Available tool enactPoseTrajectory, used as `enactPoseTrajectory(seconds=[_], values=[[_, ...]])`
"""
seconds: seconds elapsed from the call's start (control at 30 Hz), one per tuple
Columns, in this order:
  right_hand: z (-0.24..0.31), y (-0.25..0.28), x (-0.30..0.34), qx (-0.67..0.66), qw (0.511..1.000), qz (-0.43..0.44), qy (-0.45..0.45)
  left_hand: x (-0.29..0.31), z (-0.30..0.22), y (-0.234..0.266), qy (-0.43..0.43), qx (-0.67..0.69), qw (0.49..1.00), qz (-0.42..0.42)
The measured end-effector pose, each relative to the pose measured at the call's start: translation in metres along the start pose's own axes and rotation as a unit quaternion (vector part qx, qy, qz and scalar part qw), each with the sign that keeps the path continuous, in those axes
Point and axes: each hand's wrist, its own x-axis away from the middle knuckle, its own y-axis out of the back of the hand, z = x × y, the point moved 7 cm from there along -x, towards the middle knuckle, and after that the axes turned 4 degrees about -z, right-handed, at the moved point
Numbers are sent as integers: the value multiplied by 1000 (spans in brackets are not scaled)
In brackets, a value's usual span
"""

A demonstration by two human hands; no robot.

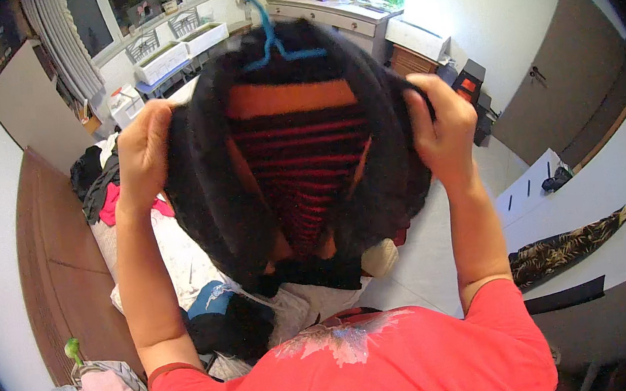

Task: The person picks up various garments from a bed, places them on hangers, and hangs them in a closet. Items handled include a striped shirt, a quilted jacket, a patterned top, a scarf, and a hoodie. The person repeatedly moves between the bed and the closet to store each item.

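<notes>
A black, fluffy-looking jacket hangs spread in front of me, its inside showing an orange band and dark red stripes. My left hand is closed on its left edge at about shoulder height. On the opposite side, the fingers of my right hand grip the right edge. Both arms are raised and held apart. A blue hanger rises from the jacket's collar, its hook reaching past the upper edge of the view. The jacket is slightly blurred, and the lower part of the hanger is partly hidden in it.
Below the jacket is a bed with loose clothes, beside a brown wooden headboard. A desk with drawers stands at the back. To the right are a grey door and a dark patterned cloth.
</notes>
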Motion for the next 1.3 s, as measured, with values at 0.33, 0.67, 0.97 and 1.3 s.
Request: enactPoseTrajectory(seconds=[0.33, 0.67, 0.97, 1.3], values=[[22, 102, 80, 47, 996, 65, -50, 54, -112, -91, -119, -36, 992, 28], [46, 214, 169, -76, 960, 114, -245, 95, -189, -148, -128, -3, 971, 201], [70, 312, 214, 12, 947, 54, -318, 116, -205, -197, 3, 194, 921, 337], [117, 413, 267, 323, 880, -15, -347, 180, -310, -347, -6, 308, 539, 784]])
